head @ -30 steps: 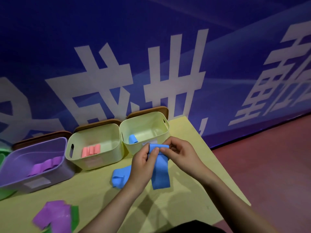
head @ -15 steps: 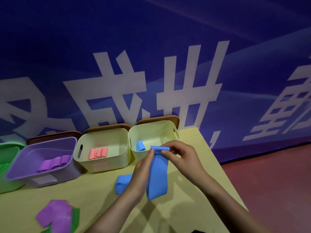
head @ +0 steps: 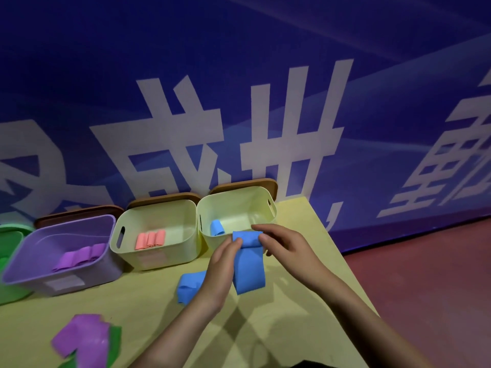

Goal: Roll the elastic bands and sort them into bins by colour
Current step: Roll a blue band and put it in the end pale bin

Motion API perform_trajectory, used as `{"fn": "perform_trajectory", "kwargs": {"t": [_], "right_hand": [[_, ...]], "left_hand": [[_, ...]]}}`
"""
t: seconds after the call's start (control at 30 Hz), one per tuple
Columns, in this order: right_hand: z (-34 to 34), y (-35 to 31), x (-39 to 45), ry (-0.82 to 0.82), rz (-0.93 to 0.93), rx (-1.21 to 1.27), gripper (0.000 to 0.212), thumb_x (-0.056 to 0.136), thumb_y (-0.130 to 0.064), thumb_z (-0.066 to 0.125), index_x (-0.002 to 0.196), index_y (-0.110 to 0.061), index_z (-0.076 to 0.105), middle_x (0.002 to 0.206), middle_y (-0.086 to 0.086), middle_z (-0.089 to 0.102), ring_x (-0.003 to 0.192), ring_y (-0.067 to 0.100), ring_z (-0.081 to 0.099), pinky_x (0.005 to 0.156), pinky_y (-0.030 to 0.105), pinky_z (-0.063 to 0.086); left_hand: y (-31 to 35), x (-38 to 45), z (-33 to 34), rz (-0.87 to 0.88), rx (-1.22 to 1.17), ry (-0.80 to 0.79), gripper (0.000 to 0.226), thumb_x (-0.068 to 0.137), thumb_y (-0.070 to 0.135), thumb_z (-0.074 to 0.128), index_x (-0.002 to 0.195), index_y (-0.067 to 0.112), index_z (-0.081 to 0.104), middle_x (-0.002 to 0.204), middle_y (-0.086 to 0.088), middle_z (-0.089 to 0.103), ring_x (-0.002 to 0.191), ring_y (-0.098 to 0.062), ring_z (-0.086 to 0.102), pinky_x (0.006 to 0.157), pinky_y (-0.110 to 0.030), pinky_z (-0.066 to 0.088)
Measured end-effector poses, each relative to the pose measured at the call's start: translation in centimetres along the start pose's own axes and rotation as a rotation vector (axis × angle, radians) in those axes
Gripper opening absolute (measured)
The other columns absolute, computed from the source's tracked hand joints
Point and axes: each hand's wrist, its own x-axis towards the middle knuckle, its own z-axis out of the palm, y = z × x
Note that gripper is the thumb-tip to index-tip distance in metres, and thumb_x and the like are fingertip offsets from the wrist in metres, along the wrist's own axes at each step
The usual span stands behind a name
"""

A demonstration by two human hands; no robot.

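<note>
A blue elastic band point(head: 248, 266) hangs in the air above the yellow table point(head: 305, 309), its top end rolled into a small coil. My left hand point(head: 219, 272) pinches the coil's left side and my right hand point(head: 285, 248) pinches its right side. Just behind stands a pale yellow bin point(head: 239, 203) holding one rolled blue band point(head: 217, 227). Another loose blue band point(head: 190, 286) lies on the table beside my left wrist.
To the left stand a second pale yellow bin point(head: 156, 261) with pink rolls point(head: 150, 239), a purple bin point(head: 87, 277) with purple rolls point(head: 79, 256), and a green bin point(head: 10, 235). Loose purple point(head: 82, 338) and green point(head: 114, 341) bands lie near left. The table's right edge drops to red floor point(head: 425, 288).
The coil at the top of the blue band has grown thicker and the hanging tail shorter. Both hands stay on it. The view has shifted slightly, showing more on the left.
</note>
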Motion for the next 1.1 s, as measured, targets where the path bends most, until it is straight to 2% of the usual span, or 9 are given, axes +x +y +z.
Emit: {"fn": "perform_trajectory", "kwargs": {"t": [0.1, 0.23, 0.33, 0.47, 0.6, 0.7, 0.83, 0.97, 1.1], "right_hand": [[0.5, 0.0, -0.5, 0.005, 0.037, 0.056, 0.015, 0.095, -0.014, 0.056, 0.099, -0.015, 0.070, 0.073, -0.006, 0.064, 0.067, 0.007, 0.057, 0.069, 0.023, 0.047], [1.5, -0.2, -0.8, 0.030, 0.041, 0.074, 0.013, 0.093, -0.010, 0.058, 0.092, -0.013, 0.070, 0.077, 0.012, 0.066, 0.065, 0.011, 0.057, 0.067, 0.026, 0.048], [2.4, -0.3, -1.0, 0.043, 0.041, 0.086, 0.010, 0.092, -0.009, 0.059, 0.089, -0.008, 0.069, 0.074, 0.015, 0.064, 0.063, 0.010, 0.056, 0.066, 0.026, 0.047], [2.9, -0.2, -1.3, 0.063, 0.041, 0.037, 0.011, 0.092, -0.013, 0.060, 0.085, -0.007, 0.066, 0.066, -0.002, 0.061, 0.062, 0.008, 0.057, 0.066, 0.027, 0.047], [3.0, 0.3, -2.2, 0.150, -0.002, -0.049, 0.014, 0.091, -0.019, 0.057, 0.083, -0.009, 0.062, 0.067, 0.002, 0.061, 0.063, 0.011, 0.056, 0.063, 0.028, 0.045], [3.0, 0.0, -2.0, 0.214, 0.052, 0.095, 0.015, 0.093, -0.009, 0.056, 0.080, -0.010, 0.063, 0.066, -0.004, 0.060, 0.060, 0.005, 0.055, 0.060, 0.019, 0.044], [2.1, -0.6, -0.9, 0.285, 0.085, 0.216, 0.020, 0.095, -0.006, 0.054, 0.077, -0.008, 0.061, 0.053, -0.011, 0.052, 0.053, 0.004, 0.049, 0.057, 0.014, 0.040], [1.2, -0.6, -0.2, 0.359, 0.080, 0.264, 0.020, 0.095, -0.005, 0.053, 0.078, -0.004, 0.062, 0.050, -0.010, 0.051, 0.051, 0.004, 0.046, 0.056, 0.015, 0.040], [0.5, 0.2, 0.1, 0.407, 0.112, 0.254, 0.018, 0.094, -0.007, 0.054, 0.083, 0.001, 0.064, 0.052, -0.008, 0.051, 0.052, 0.005, 0.046, 0.056, 0.016, 0.041]], "left_hand": [[-0.2, -0.2, -0.2, 0.006, 0.027, -0.032, 0.025, 0.099, 0.022, 0.040, 0.099, 0.014, 0.064, 0.089, -0.004, 0.071, 0.088, -0.021, 0.062, 0.073, -0.033, 0.042], [-0.2, -0.8, -0.2, -0.043, 0.050, -0.056, 0.044, 0.090, 0.044, 0.040, 0.110, 0.013, 0.064, 0.101, -0.008, 0.073, 0.102, -0.025, 0.065, 0.088, -0.041, 0.046], [-0.4, -1.0, -0.8, -0.058, 0.073, -0.025, 0.035, 0.098, 0.042, 0.043, 0.104, 0.019, 0.068, 0.097, -0.002, 0.073, 0.097, -0.019, 0.065, 0.087, -0.037, 0.045], [-0.4, -1.0, -1.3, 0.034, 0.138, 0.016, 0.030, 0.098, 0.030, 0.048, 0.100, 0.002, 0.061, 0.090, -0.010, 0.066, 0.087, -0.022, 0.059, 0.080, -0.035, 0.043], [-0.3, -1.3, -0.5, 0.112, 0.165, 0.003, 0.051, 0.087, 0.042, 0.055, 0.098, -0.007, 0.050, 0.083, -0.011, 0.056, 0.076, -0.022, 0.051, 0.070, -0.036, 0.040], [-0.2, -0.9, 0.2, 0.013, 0.047, -0.032, 0.033, 0.095, 0.034, 0.054, 0.104, 0.003, 0.062, 0.090, -0.013, 0.069, 0.080, -0.024, 0.062, 0.071, -0.037, 0.047], [0.4, -0.8, 0.4, -0.137, -0.138, -0.206, 0.042, 0.095, 0.042, 0.041, 0.110, 0.011, 0.064, 0.087, -0.015, 0.067, 0.065, -0.025, 0.061, 0.057, -0.032, 0.052], [-0.5, -0.5, 0.0, -0.070, -0.099, -0.242, 0.041, 0.079, 0.031, 0.071, 0.110, 0.007, 0.060, 0.078, -0.008, 0.064, 0.067, -0.019, 0.062, 0.059, -0.032, 0.052], [-1.5, -0.4, -0.1, -0.016, 0.083, -0.250, 0.035, 0.077, 0.027, 0.069, 0.109, 0.016, 0.062, 0.080, 0.005, 0.067, 0.070, -0.011, 0.062, 0.065, -0.029, 0.051]]}}
